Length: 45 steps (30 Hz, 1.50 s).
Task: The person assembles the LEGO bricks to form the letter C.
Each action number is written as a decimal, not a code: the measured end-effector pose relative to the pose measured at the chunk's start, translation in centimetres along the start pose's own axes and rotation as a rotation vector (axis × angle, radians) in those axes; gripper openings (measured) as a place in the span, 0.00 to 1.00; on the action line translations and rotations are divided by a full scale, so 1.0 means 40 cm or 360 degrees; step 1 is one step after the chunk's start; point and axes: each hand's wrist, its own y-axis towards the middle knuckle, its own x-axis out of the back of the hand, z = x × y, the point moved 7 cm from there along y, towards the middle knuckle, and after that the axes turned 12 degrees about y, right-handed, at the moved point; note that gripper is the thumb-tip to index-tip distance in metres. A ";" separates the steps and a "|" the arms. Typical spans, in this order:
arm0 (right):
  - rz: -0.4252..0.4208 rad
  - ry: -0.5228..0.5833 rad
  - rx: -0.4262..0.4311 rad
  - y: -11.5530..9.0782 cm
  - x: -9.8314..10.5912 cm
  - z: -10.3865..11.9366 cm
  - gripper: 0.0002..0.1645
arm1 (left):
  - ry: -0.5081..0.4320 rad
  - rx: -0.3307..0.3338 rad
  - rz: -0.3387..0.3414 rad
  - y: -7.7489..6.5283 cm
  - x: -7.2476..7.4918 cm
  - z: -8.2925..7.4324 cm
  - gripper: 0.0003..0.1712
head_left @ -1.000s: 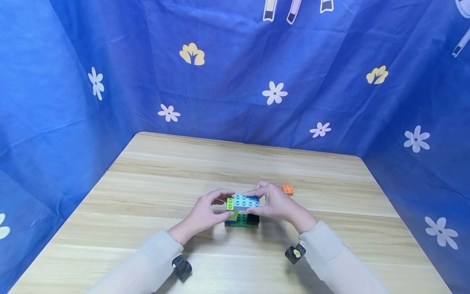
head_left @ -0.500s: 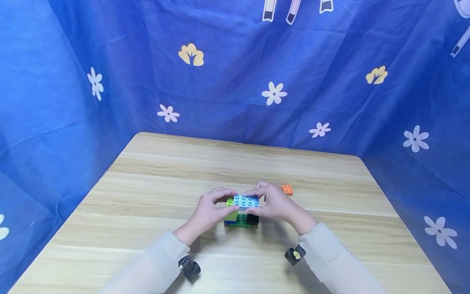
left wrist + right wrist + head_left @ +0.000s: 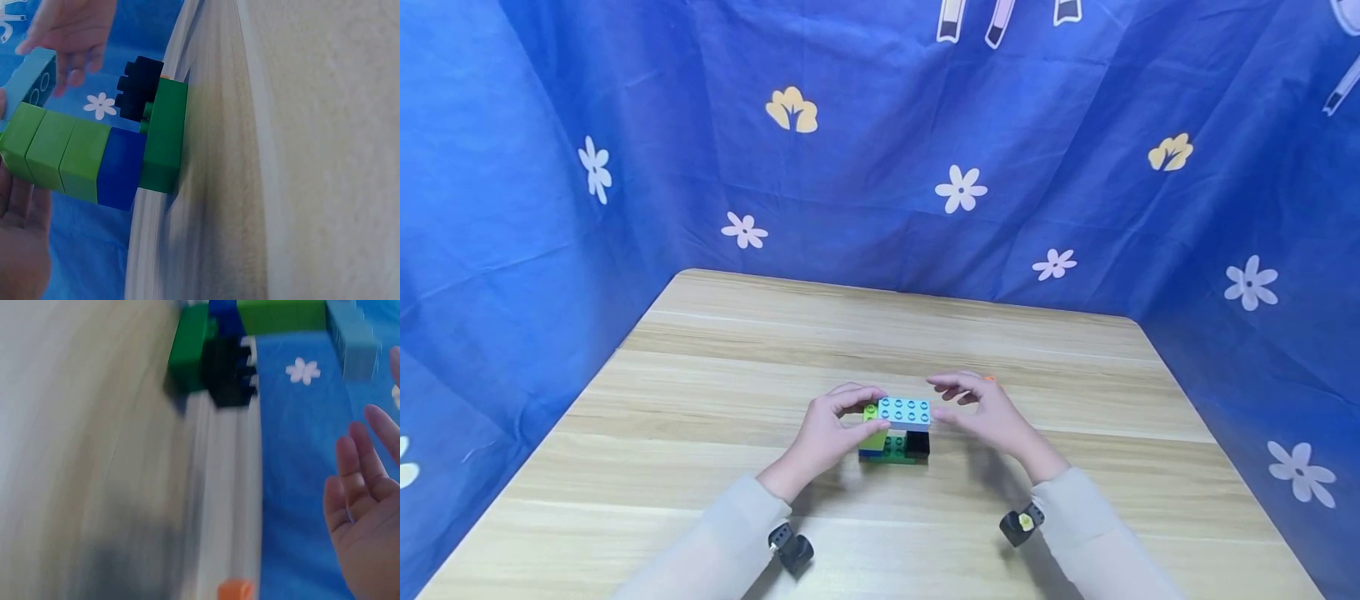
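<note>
A toy brick structure stands on the table: a green base brick, a blue brick, a column of lime green bricks, and a light blue brick on top jutting right. On the base's right end sits a black brick, with a gap below the light blue one. My left hand grips the structure's top left between thumb and fingers, where lime green and light blue meet. My right hand is just right of the light blue brick's free end, fingers spread and holding nothing.
An orange brick lies on the wooden table behind my right hand, mostly hidden in the head view. A blue patterned curtain hangs around the table's back and sides.
My right hand has let go of the light blue brick and moved right, now covering most of the orange brick. My left hand has shifted slightly right onto the structure's top.
</note>
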 end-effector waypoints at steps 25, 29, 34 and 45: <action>-0.0404 -0.0304 -0.0163 -0.033 0.177 -0.219 0.36 | -0.0002 0.0041 0.0006 0.001 -0.004 0.008 0.21; -0.0375 -0.0362 -0.0220 -0.028 0.181 -0.242 0.38 | -0.0003 0.0043 0.0006 0.001 -0.004 0.007 0.21; -0.0345 -0.0380 -0.0305 -0.025 0.183 -0.263 0.38 | -0.0012 0.0041 0.0009 0.000 -0.004 0.005 0.22; -0.0372 -0.0399 -0.0351 -0.018 0.183 -0.277 0.29 | -0.0009 0.0053 0.0007 0.000 -0.003 0.004 0.22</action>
